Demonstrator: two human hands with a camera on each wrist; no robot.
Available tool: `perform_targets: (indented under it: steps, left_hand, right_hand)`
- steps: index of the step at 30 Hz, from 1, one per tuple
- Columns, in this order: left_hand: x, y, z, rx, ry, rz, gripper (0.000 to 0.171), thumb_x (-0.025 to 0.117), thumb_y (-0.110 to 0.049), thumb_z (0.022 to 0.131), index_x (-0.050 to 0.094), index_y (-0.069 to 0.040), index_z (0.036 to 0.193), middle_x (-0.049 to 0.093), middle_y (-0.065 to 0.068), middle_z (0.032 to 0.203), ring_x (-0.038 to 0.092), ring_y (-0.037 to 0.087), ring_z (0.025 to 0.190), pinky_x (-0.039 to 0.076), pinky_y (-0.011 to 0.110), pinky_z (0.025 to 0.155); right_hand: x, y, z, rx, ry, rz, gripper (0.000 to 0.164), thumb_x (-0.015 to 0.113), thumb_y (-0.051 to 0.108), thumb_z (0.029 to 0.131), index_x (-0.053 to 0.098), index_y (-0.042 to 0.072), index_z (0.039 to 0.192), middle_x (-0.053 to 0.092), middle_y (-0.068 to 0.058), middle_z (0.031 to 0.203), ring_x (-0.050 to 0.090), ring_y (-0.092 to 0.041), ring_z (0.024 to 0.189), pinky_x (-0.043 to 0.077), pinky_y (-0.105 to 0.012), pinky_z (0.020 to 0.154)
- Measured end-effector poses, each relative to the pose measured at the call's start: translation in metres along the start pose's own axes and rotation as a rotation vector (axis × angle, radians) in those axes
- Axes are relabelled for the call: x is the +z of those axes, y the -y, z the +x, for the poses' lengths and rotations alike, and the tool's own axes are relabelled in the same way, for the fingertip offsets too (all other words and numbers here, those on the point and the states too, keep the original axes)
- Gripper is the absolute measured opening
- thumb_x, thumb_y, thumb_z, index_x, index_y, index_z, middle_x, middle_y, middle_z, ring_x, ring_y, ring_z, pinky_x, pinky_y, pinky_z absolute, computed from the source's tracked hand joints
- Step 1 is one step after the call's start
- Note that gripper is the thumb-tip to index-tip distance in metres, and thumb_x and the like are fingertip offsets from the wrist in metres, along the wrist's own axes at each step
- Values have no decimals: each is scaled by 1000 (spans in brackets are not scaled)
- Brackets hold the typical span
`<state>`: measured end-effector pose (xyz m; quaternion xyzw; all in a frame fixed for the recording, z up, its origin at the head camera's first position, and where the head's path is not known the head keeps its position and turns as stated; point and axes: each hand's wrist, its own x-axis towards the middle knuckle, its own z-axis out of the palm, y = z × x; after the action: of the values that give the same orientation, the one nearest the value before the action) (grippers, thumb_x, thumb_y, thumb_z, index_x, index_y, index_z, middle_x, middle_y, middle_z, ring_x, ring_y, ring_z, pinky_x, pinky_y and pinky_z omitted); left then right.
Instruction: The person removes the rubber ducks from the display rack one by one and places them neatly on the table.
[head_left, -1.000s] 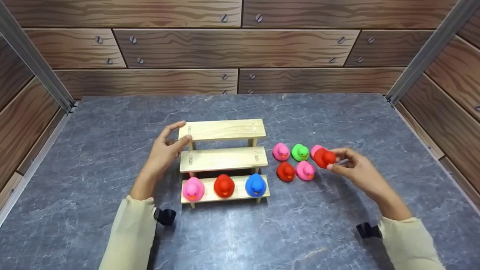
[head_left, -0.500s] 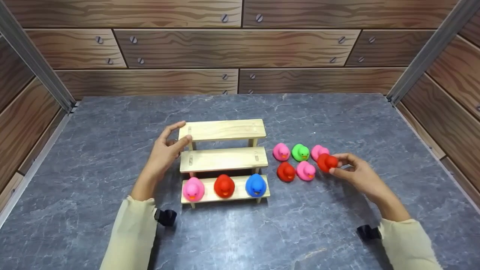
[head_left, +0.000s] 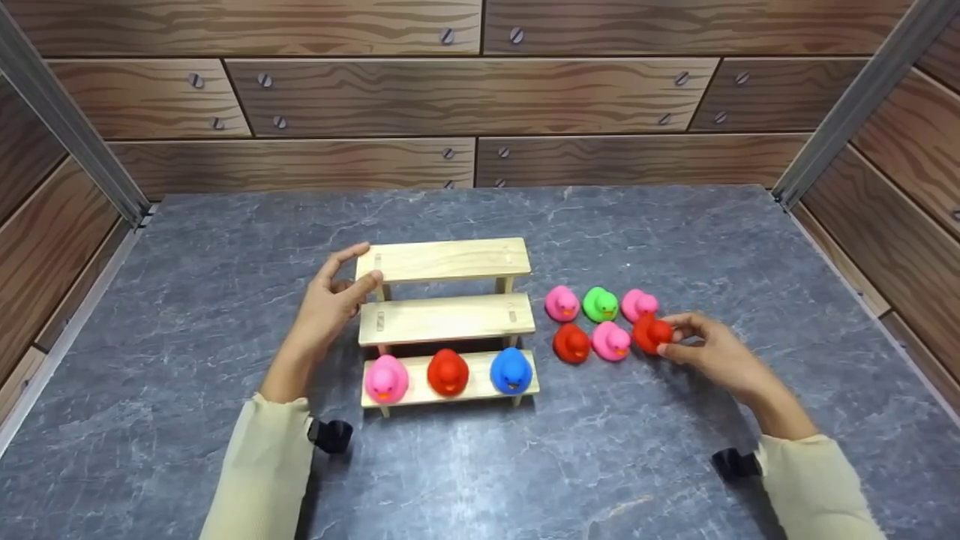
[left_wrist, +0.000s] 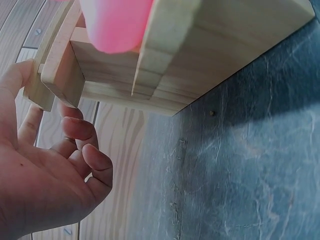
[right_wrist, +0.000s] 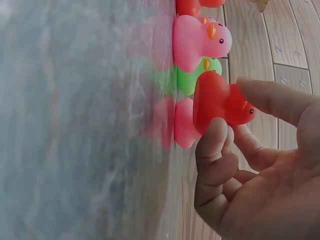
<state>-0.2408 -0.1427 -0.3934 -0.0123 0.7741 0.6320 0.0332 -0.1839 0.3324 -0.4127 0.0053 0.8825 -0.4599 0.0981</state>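
My left hand (head_left: 326, 300) grips the left end of the top step of a three-step wooden stand (head_left: 450, 259); thumb and fingers are on the board in the left wrist view. On the lowest step sit a pink rubber duck (head_left: 386, 379), a red one and a blue rubber duck (head_left: 511, 371). At the right, my right hand (head_left: 716, 352) pinches a red rubber duck (right_wrist: 212, 100) by thumb and fingers. In the right wrist view a small gap shows between this duck and the tabletop. It is close in front of a pink duck (head_left: 638, 304).
Right of the stand, more ducks stand in two rows on the grey marbled table (head_left: 600, 450): a pink one (head_left: 562, 304), a green one (head_left: 600, 304), a red one (head_left: 572, 343) and another pink one (head_left: 611, 341). Wood-patterned walls (head_left: 480, 97) enclose the table.
My right hand has moved the red duck toward me and slightly right, off the pink duck it had partly covered, to beside the front row. My left hand stays on the stand.
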Motion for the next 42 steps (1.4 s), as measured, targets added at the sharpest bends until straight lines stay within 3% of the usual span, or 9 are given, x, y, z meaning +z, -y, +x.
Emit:
perform_targets:
  steps: [12,19,27,42]
  left_hand:
    - [0,0,0,12,-8,-12,55,67,-29,91,46,-24,141,48,-7,69,39,5,60,33,20,57]
    - [-1,0,0,15,-4,-14,54,67,-28,91,47,-24,141,46,-7,67,36,4,58,31,19,56]
    - [-1,1,1,16,-19,-9,54,67,-27,91,47,-24,141,47,-6,68,38,5,59,33,19,57]
    - [-1,0,-1,7,-3,2,56,68,-32,91,46,-26,142,42,-7,65,36,5,58,32,20,55]
  right_hand:
    - [4,0,4,-24,35,-54,46,65,8,89,47,-11,126,54,-10,97,58,-11,74,50,-25,65]
    - [5,2,4,14,51,-86,47,64,7,89,45,-10,128,53,-13,101,58,-13,75,48,-24,66]
    - [6,3,6,0,56,-78,46,63,6,89,43,-13,126,53,-9,95,56,-11,72,48,-23,62]
    - [1,4,-1,22,55,-56,50,65,11,89,44,-9,130,53,-20,111,55,-15,90,53,-25,72]
